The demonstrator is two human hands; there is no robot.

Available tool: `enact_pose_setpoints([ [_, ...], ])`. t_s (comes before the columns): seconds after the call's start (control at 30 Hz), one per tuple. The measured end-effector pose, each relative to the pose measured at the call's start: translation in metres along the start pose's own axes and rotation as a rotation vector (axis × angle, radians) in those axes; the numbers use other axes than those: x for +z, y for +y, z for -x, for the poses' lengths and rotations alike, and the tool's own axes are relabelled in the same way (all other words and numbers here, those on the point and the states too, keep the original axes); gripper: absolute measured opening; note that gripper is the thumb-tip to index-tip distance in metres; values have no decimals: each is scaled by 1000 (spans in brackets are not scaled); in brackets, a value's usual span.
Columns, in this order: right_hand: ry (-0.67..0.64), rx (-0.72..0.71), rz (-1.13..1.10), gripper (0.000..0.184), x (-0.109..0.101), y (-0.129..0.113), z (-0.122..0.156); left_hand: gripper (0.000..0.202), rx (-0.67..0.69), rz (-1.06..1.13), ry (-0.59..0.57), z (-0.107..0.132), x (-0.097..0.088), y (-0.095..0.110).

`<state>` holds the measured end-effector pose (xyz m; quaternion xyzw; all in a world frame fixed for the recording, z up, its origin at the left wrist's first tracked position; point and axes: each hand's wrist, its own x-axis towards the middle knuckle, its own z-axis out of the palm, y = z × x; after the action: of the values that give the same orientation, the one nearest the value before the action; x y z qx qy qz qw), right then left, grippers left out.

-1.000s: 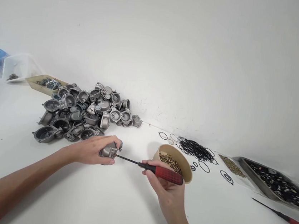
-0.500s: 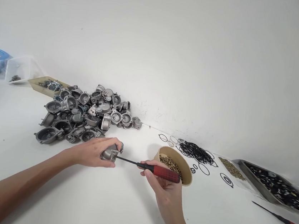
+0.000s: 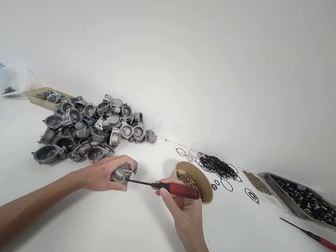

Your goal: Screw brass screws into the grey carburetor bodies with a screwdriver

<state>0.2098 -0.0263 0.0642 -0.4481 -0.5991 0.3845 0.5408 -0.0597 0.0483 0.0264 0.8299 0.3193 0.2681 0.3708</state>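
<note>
A: Where are we holding the metal housing [image 3: 122,173]?

B: We are clamping it in the left hand [image 3: 103,173], fingers closed over its top, low over the white table [image 3: 131,231], just in front of the pile of castings [image 3: 95,128].

A: And the right hand [image 3: 183,208]?

B: We are gripping the red-handled screwdriver [image 3: 175,189] with closed fingers; its tip is meeting the housing's right side. The bowl of screws [image 3: 194,179] is sitting just behind. 1 spare screwdriver [image 3: 313,236] is lying well apart, at right.

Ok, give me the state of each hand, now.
Left hand: closed on the metal part.
Right hand: closed on the red-handled screwdriver.
</note>
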Motion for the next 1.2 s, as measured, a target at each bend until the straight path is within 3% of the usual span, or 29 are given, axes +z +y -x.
enact_pose_setpoints([
  [0.17, 30, -75, -7, 21, -1, -3, -2, 54, 51, 53, 23, -2, 9, -3],
  [0.27, 125, -139, -1, 22, -14, -9, -9, 50, 64, 31, 89, -3, 18, 1],
  [0.4, 355, -194, 61, 28, -56, -14, -29, 41, -7, -82, 178, -4, 30, 8],
  [0.5, 535, -179, 223, 37, -92, -10, -46, 45, 7, -250, 161, -3, 30, 8],
  [0.57, 587, -138, 353, 38, -110, -3, -55, 46, 30, -351, 145, -1, 25, 6],
  [0.7, 574, -63, 459, 38, -126, 15, -65, 54, 85, -442, 61, 4, 7, 4],
  [0.87, 493, -31, 519, 38, -124, 25, -65, 76, 106, -444, -39, 8, -12, 2],
  [1.2, 404, -2, 523, 37, -127, 29, -65, 86, 116, -375, -93, 9, -18, -4],
])
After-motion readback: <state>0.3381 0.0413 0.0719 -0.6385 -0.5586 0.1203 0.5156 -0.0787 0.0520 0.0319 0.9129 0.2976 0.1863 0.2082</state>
